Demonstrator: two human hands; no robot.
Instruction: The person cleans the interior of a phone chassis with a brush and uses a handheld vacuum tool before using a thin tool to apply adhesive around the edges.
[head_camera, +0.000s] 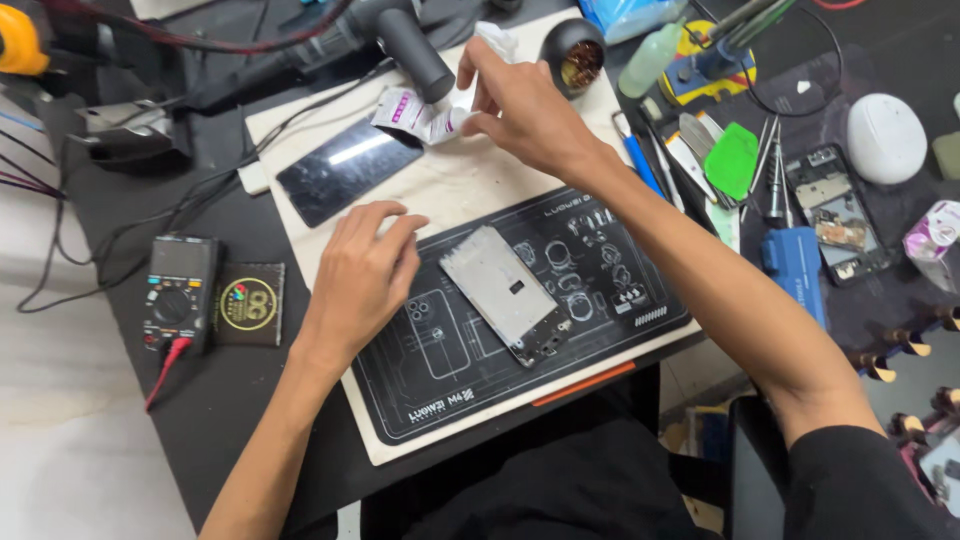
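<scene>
I am pinching a small white tube with a pink label (415, 115) at its cap end between the thumb and fingers of my right hand (520, 110), the fingers closed round it while its crumpled body is hanging out to the side away from my palm, probably so the nozzle end stays under my control. Just beyond the tube's free end a dark glass phone screen (345, 170) is lying flat on the pale board (455, 185), close enough that I am not having to stretch. Nearer to me than my grip, a bare silver phone frame (508, 295) is lying slantwise on the black printed work mat (600, 300), set in the middle where both hands can get to it. My left hand (365, 275) is resting palm down at the mat's edge just beside that frame, fingers loosely curled and holding nothing, seemingly steadying me. Past my right wrist, on the far side from the screen, a row of tweezers, blades and a green pick (733, 160) is lying within easy reach, with a blue tool (795, 260) and an opened phone body (835, 210) further out. Well apart on the other side, beyond my left hand, a black multimeter (178, 290) is sitting with its red lead trailing.
</scene>
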